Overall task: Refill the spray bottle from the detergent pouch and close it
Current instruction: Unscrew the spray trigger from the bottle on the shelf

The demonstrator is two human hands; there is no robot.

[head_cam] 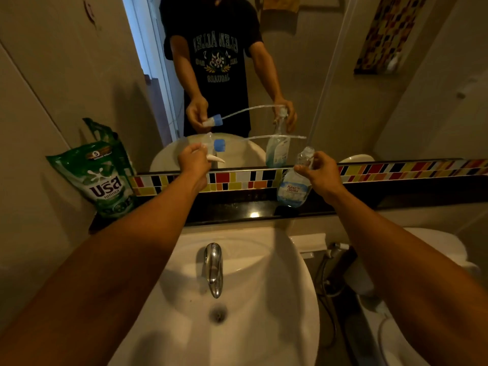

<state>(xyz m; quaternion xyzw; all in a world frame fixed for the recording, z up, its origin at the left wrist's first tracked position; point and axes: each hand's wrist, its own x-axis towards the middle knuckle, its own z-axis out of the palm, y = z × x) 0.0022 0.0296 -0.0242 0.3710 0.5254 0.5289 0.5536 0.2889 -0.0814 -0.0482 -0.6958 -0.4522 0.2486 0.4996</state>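
We take the white sink (264,299) as our landmark. Behind its far rim runs a dark ledge (237,207), backed by a band of coloured tiles (237,179) and, above that, a mirror (330,88).

On the ledge, behind the sink and toward its right side, stands the clear spray bottle (293,186). It is upright, carries a pale blue label, and its neck is open. Our right hand (320,171) is curled around the bottle's shoulder and neck, thumb on the near side, fingers wrapped behind.

Above the far left part of the sink, our left hand (194,161) is closed about the spray head (215,151), lifted free of the bottle. Its blue collar (219,145) shows just right of the knuckles, the white trigger pokes out below, and the thin clear dip tube (274,137) reaches rightward, ending above the bottle and apart from its mouth.

The green detergent pouch (105,178) leans against the wall at the ledge's left end, well left of the sink and apart from both hands. We cannot tell whether its top is opened.

The chrome tap (213,268) rises from the sink's far rim and points toward the drain (218,314). To the right of the sink sits a white toilet (422,286).
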